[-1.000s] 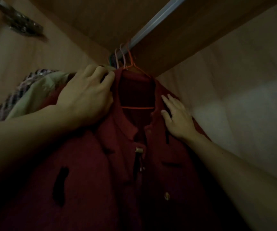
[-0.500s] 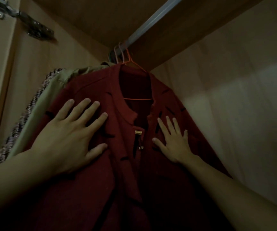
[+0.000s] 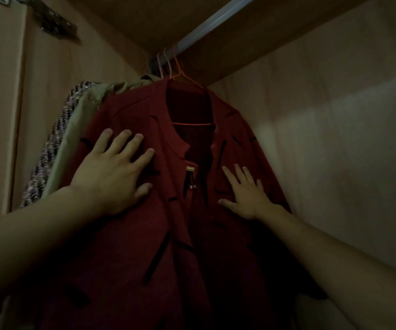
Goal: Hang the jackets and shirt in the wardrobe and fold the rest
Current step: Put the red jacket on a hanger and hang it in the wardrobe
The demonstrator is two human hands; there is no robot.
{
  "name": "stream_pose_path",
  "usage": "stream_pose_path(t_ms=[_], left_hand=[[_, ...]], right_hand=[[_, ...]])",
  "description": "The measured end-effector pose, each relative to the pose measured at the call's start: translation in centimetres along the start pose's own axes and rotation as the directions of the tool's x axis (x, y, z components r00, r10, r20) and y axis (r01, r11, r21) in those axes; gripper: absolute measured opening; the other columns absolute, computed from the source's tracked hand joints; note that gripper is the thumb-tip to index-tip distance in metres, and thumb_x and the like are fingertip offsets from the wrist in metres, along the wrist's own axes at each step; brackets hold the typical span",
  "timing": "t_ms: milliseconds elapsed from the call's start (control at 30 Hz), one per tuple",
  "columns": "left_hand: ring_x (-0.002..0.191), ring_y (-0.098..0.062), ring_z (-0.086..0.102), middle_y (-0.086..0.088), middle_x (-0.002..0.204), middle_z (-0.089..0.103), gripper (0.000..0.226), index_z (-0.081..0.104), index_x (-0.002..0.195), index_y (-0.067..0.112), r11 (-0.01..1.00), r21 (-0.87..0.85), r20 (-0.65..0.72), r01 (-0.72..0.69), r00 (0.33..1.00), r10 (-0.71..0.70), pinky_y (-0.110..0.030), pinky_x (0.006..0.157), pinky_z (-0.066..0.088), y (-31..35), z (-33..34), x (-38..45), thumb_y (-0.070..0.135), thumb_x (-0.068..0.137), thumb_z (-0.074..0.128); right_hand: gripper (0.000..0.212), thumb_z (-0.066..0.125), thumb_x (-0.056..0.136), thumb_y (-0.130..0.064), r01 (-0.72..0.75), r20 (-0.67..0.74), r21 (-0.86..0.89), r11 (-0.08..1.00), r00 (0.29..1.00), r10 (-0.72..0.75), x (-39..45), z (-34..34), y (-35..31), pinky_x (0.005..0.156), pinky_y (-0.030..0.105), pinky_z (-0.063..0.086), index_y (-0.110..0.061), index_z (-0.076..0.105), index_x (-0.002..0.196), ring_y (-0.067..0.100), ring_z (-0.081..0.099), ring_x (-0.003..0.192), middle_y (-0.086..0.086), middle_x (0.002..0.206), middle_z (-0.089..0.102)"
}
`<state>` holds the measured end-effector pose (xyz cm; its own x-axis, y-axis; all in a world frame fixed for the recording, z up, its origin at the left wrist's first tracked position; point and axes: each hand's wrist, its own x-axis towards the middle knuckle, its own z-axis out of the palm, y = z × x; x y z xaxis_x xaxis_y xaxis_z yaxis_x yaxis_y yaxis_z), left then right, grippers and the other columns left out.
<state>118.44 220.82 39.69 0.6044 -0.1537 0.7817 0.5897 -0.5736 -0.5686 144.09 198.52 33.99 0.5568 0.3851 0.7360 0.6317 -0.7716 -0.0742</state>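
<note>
1. At wardrobe's right wall: red jacket (image 3: 144,234) hangs on orange hanger (image 3: 187,101) from rail (image 3: 216,22), frontmost of the garments.
2. Left hand (image 3: 113,177) & right hand (image 3: 244,194) lie flat on its chest, fingers spread, gripping nothing.
3. Step: smoothing; hanging looks done. Next prob.: withdraw, fetch next garment.

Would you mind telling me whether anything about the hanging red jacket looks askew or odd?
Nothing stands out: the red jacket hangs on its orange hanger from the rail, both hands flat on its front.
</note>
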Motion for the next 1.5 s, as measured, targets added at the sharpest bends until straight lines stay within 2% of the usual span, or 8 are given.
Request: stream_pose_path(t_ms=[167,300,500,767,933,1100,1233,1500], left_hand=[[0.152,-0.029,0.010,-0.008,0.164,0.019,0.081,0.021,0.156,0.025,0.993,-0.117,-0.014,0.000,1.000,-0.002,-0.053,0.123,0.006,0.5,-2.8,-0.5,0.067,0.089,0.003],[0.152,-0.026,0.012,-0.006,0.163,0.024,0.083,0.023,0.156,0.021,0.980,-0.196,-0.048,0.008,0.999,-0.018,-0.051,0.123,0.009,0.6,-4.7,-1.4,0.068,0.089,0.003],[0.151,-0.027,0.017,-0.009,0.161,0.029,0.087,0.024,0.155,0.010,0.971,-0.239,-0.076,0.015,0.997,-0.034,-0.051,0.123,0.013,1.5,-8.0,-2.8,0.067,0.091,0.010],[0.150,-0.028,0.021,-0.008,0.158,0.034,0.080,0.036,0.149,0.019,0.952,-0.306,-0.087,0.001,0.996,-0.029,-0.053,0.121,0.017,2.9,-11.4,-4.6,0.068,0.092,0.010],[0.150,-0.026,0.021,-0.005,0.159,0.033,0.075,0.037,0.148,0.022,0.948,-0.315,-0.024,0.034,0.999,-0.044,-0.050,0.121,0.019,3.0,-13.0,-7.5,0.067,0.094,0.013],[0.147,-0.027,0.028,-0.005,0.155,0.040,0.076,0.042,0.146,0.021,0.949,-0.308,0.005,0.061,0.998,-0.063,-0.051,0.118,0.024,0.5,-14.9,-12.6,0.069,0.091,0.017],[0.143,-0.028,0.033,-0.006,0.152,0.042,0.080,0.044,0.143,0.020,0.948,-0.304,0.081,0.097,0.994,-0.075,-0.050,0.116,0.027,-2.6,-16.4,-17.5,0.074,0.090,0.019],[0.136,-0.028,0.041,-0.004,0.146,0.049,0.072,0.047,0.140,0.020,0.929,-0.331,0.149,0.162,0.982,-0.118,-0.048,0.109,0.033,-11.9,-19.5,-30.9,0.071,0.093,0.027]], right_hand=[[0.099,0.059,0.089,-0.057,-0.019,0.039,0.065,0.998,0.999,0.017,-2.4,-3.8,0.2,0.119,0.060,0.011,-0.037,-0.012,0.154,0.028,-0.007,0.152,0.007,0.165,-0.013],[0.090,0.057,0.091,-0.055,-0.003,-0.059,0.146,0.989,0.998,0.012,-4.4,-6.4,0.2,0.118,0.058,0.019,-0.034,-0.001,0.156,0.030,0.002,0.152,0.008,0.165,-0.006],[0.083,0.054,0.094,-0.051,0.135,-0.153,0.172,0.976,0.982,-0.109,-7.1,-9.6,-1.1,0.121,0.052,0.017,-0.030,0.004,0.157,0.026,-0.001,0.152,0.004,0.166,-0.008],[0.075,0.049,0.094,-0.054,0.240,-0.197,0.312,0.919,0.963,-0.185,-10.7,-11.4,-3.6,0.120,0.054,0.018,-0.034,0.012,0.156,0.021,0.004,0.152,-0.001,0.166,0.002],[0.074,0.047,0.093,-0.057,0.279,-0.171,0.388,0.878,0.958,-0.229,-14.4,-11.1,-5.1,0.119,0.055,0.018,-0.040,0.009,0.155,0.014,0.003,0.151,-0.006,0.166,0.000],[0.082,0.049,0.086,-0.063,0.283,-0.099,0.421,0.862,0.959,-0.266,-17.2,-12.6,-8.4,0.119,0.057,0.019,-0.041,0.008,0.154,0.012,0.003,0.151,-0.006,0.165,0.004],[0.091,0.047,0.076,-0.075,0.288,-0.070,0.468,0.835,0.954,-0.290,-19.9,-14.5,-12.1,0.121,0.038,0.016,-0.040,0.014,0.154,0.008,0.009,0.150,-0.008,0.165,0.010],[0.077,0.045,0.082,-0.078,0.341,-0.073,0.563,0.753,0.928,-0.366,-29.0,-16.2,-24.5,0.119,0.036,0.021,-0.050,0.019,0.149,-0.005,0.010,0.147,-0.024,0.160,0.013]])
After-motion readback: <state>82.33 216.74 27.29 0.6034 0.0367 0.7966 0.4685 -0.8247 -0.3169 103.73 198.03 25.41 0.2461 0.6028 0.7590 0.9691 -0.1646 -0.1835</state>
